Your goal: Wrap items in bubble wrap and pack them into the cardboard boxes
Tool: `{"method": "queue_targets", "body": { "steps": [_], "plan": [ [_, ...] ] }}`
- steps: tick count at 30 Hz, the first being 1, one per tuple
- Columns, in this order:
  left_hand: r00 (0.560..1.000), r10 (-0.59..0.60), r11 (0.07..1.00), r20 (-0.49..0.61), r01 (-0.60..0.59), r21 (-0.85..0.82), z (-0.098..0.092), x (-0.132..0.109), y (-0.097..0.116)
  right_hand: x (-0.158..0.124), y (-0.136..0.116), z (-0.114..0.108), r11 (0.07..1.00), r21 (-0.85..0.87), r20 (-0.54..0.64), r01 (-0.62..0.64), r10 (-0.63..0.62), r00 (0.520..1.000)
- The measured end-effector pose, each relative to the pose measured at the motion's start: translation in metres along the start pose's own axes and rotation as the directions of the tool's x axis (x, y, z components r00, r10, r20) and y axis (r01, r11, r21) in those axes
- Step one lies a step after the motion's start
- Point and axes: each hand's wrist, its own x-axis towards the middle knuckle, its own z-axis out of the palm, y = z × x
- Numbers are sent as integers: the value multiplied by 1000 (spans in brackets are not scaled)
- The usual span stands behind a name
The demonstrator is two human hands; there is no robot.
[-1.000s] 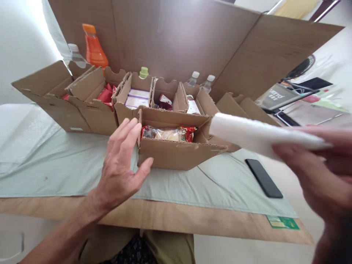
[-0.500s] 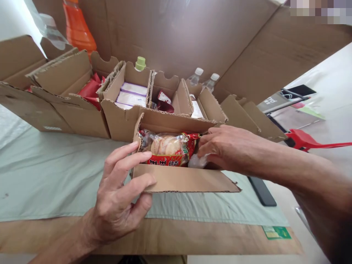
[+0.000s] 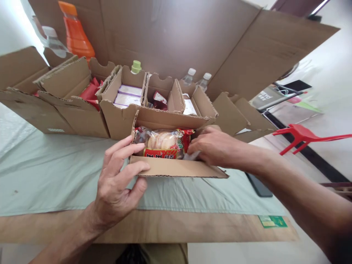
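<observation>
Two hands (image 3: pixel 119 183) (image 3: pixel 209 145) flank one packet (image 3: pixel 162 143) — in one box (image 3: pixel 178 168).

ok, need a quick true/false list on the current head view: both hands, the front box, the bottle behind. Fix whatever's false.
1. The left hand is at the left end of the front box. True.
2. The right hand is at that same end. False: it reaches into the right end.
3. A snack packet with red on it lies inside the front box. True.
4. An orange bottle rises behind the row of boxes. True.
5. The orange bottle is topped in green. False: it has an orange cap.
6. The front box is behind the row of boxes. False: it is in front.
</observation>
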Motion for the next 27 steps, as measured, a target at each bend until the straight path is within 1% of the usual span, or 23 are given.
{"method": "queue_targets", "body": {
  "steps": [3, 5, 7, 10, 12, 16, 19, 22, 25, 26, 27],
  "plan": [
    [1000, -7, 1000, -9, 7, 7, 0, -3, 1, 7, -10, 0, 998, -57, 169, -20, 29, 985],
    [1000, -3, 1000, -9, 3, 8, 1, -4, 1, 15, -13, 0, 998, -65, 226, -7, 21, 974],
    [1000, 0, 1000, -7, 0, 10, 2, -4, 1, 22, -14, 3, 997, -75, 254, 0, 19, 967],
    [1000, 7, 1000, -17, -7, 18, 3, -4, 1, 29, -14, 7, 995, -96, 234, -12, 34, 972],
    [1000, 13, 1000, -23, -13, 19, 3, -3, 0, 29, -14, 7, 996, -93, 207, -20, 39, 978],
    [1000, 20, 1000, -15, -20, 23, 2, -3, 0, 14, -12, 0, 998, -60, 159, -21, 30, 987],
    [1000, 24, 999, -11, -24, 28, 2, -1, 0, 8, -12, -2, 993, -101, 107, -61, 72, 992],
    [999, 22, 999, -26, -21, 36, 3, 0, 3, 14, -14, 1, 988, -136, 123, -74, 91, 988],
    [999, 6, 999, -33, -4, 36, 4, -1, 6, 17, -13, 2, 992, -112, 139, -54, 69, 988],
    [999, -16, 1000, -45, 17, 22, 4, -3, 6, 13, -12, 1, 995, -88, 108, -48, 57, 993],
    [996, -44, 999, -78, 43, -5, 4, -6, 5, 5, -10, 0, 998, -54, 37, -40, 42, 998]
  ]
}}
